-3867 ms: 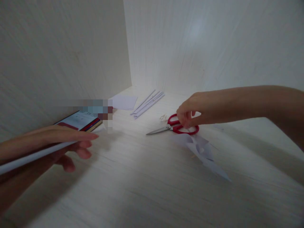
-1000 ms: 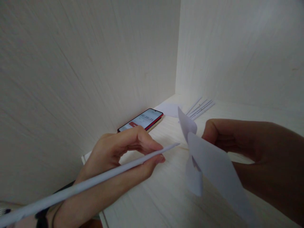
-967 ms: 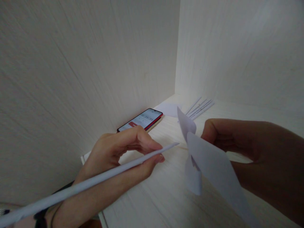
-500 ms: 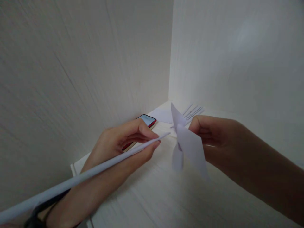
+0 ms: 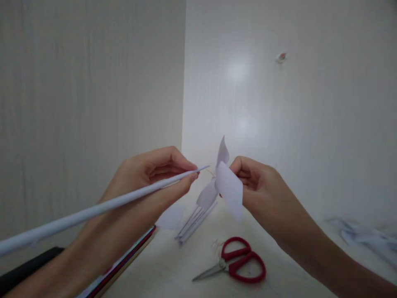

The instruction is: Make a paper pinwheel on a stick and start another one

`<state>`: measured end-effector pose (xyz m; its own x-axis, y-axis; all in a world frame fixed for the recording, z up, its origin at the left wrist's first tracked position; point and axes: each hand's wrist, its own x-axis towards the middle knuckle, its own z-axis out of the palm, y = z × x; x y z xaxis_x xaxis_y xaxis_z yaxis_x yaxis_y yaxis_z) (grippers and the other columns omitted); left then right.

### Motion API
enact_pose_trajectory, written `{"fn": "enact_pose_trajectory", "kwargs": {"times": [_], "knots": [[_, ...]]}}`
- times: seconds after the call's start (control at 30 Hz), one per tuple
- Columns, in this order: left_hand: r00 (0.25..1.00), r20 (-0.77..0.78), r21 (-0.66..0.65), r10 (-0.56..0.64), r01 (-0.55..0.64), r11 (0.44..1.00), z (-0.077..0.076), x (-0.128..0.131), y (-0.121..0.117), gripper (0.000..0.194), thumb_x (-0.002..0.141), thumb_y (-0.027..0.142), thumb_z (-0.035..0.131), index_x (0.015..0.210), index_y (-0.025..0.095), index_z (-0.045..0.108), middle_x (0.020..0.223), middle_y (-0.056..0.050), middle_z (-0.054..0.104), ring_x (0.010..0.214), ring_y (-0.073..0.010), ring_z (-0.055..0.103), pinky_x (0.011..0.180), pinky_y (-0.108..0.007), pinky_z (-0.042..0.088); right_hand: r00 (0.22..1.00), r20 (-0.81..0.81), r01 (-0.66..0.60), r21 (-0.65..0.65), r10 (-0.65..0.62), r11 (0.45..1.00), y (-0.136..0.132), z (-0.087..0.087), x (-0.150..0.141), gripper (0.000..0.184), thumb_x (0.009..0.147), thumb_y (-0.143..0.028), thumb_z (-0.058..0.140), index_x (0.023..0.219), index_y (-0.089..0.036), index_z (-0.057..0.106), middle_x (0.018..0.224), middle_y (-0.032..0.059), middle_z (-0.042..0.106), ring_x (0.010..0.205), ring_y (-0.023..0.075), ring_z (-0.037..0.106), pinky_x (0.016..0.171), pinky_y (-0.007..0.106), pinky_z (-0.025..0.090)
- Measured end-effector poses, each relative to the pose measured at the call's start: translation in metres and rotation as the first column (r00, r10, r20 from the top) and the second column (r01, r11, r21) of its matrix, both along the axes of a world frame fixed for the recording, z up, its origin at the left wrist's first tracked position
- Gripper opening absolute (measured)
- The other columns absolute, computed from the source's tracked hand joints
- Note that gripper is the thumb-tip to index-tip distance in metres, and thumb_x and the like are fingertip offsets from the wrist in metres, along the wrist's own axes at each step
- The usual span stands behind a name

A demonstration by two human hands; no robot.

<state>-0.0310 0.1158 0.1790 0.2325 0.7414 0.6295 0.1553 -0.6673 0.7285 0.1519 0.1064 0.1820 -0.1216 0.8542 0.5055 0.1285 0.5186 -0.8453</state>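
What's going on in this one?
A person is working with paper in both bare hands. The left hand pinches a long rolled paper stick near its pointed end, while the right hand holds a folded paper pinwheel. A thin light-coloured pin shows between the two, and the stick and pinwheel look apart. Red-handled scissors and several thin paper strips lie on the table below.

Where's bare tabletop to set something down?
Bare tabletop: between phone and red-handled scissors; also right of the scissors, below the right forearm. Crowded: behind the scissors, with thin paper sticks and small pale bits; far right, blurred paper scraps.
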Motion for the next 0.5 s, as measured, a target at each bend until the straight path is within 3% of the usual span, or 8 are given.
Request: {"fn": "enact_pose_trajectory", "kwargs": {"times": [0.07,0.17,0.4,0.5], "knots": [[0.994,0.063,0.115,-0.084,0.076,0.990,-0.001,0.001,0.006,0.007,0.074,0.025,0.072,0.073,0.020,0.068,0.071,0.004,0.071,0.066,-0.0092,0.065,0.054,-0.010,0.047,0.994,0.047,0.096,0.113,-0.102,0.989,-0.006,0.001,-0.002,0.016,0.067,-0.005,0.067,0.065,-0.014,0.054,0.061,-0.0038,0.058,0.054,0.0035,0.052,0.047,0.008,0.039],[0.989,0.083,0.297,-0.126,0.096,0.950,-0.007,0.004,0.018,0.006,0.078,0.026,0.069,0.075,0.021,0.069,0.073,0.004,0.071,0.067,-0.0093,0.065,0.054,-0.011,0.046,0.980,0.079,0.157,0.273,-0.185,0.949,-0.011,0.001,-0.002,0.017,0.068,-0.006,0.068,0.066,-0.014,0.054,0.061,-0.0048,0.057,0.055,0.0025,0.051,0.048,0.008,0.037],[0.946,0.185,0.448,-0.265,0.159,0.880,-0.013,0.007,0.047,0.005,0.078,0.026,0.069,0.078,0.021,0.069,0.078,0.004,0.072,0.076,-0.0102,0.067,0.062,-0.012,0.048,0.937,0.138,0.226,0.463,-0.321,0.857,-0.013,0.003,-0.012,0.019,0.068,-0.005,0.069,0.066,-0.014,0.052,0.062,-0.0048,0.059,0.054,0.0026,0.052,0.045,0.008,0.036],[0.944,0.183,0.504,-0.276,0.151,0.851,-0.012,0.010,0.054,0.005,0.076,0.027,0.071,0.076,0.022,0.070,0.076,0.005,0.072,0.071,-0.0098,0.066,0.059,-0.013,0.047,0.909,0.160,0.258,0.511,-0.386,0.820,-0.015,0.002,-0.013,0.018,0.070,-0.007,0.068,0.068,-0.015,0.052,0.066,-0.0033,0.060,0.061,0.0063,0.057,0.051,0.011,0.042]]}}
